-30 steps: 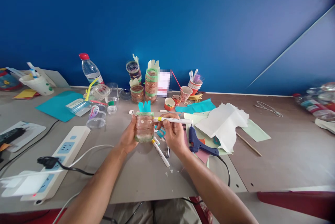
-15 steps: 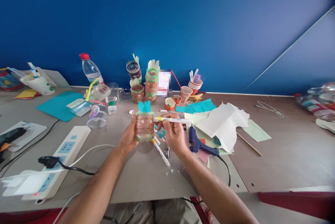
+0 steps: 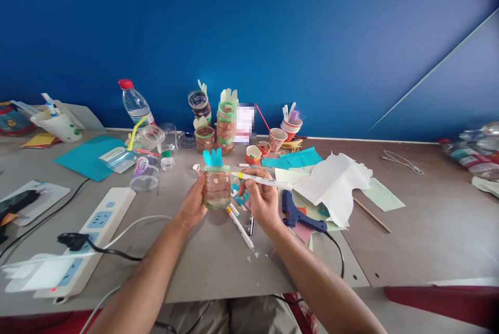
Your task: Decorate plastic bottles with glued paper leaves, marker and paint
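Observation:
My left hand (image 3: 194,201) grips a small clear jar (image 3: 217,191) painted reddish brown, with a green rim and blue paper leaves (image 3: 212,158) standing up at its top. Small pale round marks show on its side. Between the fingers of my right hand (image 3: 262,198) is a white paint marker (image 3: 265,180) with a yellow band, its tip close to the jar's upper right side; whether it touches I cannot tell. A second marker (image 3: 240,229) lies on the table below, beside a dark cap-like piece (image 3: 251,226). Blue paper scraps (image 3: 242,196) lie behind my right fingers.
A blue glue gun (image 3: 300,212) rests on paper sheets right of my hand, near crumpled white paper (image 3: 335,183). Similar painted jars (image 3: 225,128) stand at the back. Left are a power strip (image 3: 99,225), cables, a clear cup (image 3: 144,172) and a water bottle (image 3: 134,102).
The marker's tip has risen slightly along the jar, and its rear end has dropped and moved right. The jar has turned a little in my left hand and sits slightly higher.

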`<act>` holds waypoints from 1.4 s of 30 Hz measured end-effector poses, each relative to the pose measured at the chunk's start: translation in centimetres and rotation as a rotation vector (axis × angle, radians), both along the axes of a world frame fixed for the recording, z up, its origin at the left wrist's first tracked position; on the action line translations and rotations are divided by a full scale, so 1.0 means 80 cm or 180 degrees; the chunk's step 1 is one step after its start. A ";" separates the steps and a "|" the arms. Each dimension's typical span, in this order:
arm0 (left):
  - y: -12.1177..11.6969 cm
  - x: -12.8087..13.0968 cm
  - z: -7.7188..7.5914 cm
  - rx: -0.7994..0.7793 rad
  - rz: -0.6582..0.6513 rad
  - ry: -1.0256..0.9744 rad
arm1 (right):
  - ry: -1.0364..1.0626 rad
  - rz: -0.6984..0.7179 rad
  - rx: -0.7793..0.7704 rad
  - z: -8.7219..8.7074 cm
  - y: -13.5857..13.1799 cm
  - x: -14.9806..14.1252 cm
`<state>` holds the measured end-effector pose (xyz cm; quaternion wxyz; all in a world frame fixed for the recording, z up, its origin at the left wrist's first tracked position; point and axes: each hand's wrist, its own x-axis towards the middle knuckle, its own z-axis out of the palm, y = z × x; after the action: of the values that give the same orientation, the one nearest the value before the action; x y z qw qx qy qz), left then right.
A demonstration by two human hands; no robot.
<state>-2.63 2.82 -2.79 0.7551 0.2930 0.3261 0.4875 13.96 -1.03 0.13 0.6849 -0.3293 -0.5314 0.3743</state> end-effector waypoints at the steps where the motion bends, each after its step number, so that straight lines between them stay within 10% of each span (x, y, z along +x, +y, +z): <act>1: 0.000 0.001 -0.001 0.0070 0.0027 0.0027 | -0.0073 0.0006 0.0006 -0.001 -0.001 0.000; 24: -0.008 0.005 0.006 0.0659 0.0095 0.0351 | -0.1610 -0.0490 0.1170 -0.006 -0.004 -0.003; 42: -0.004 0.000 -0.001 0.0585 0.0197 0.0467 | -0.1828 -0.0660 0.0869 0.000 -0.005 -0.001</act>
<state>-2.61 2.53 -2.90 0.6838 0.3856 0.3433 0.5156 13.91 -1.44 0.13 0.5794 -0.3789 -0.7116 0.1199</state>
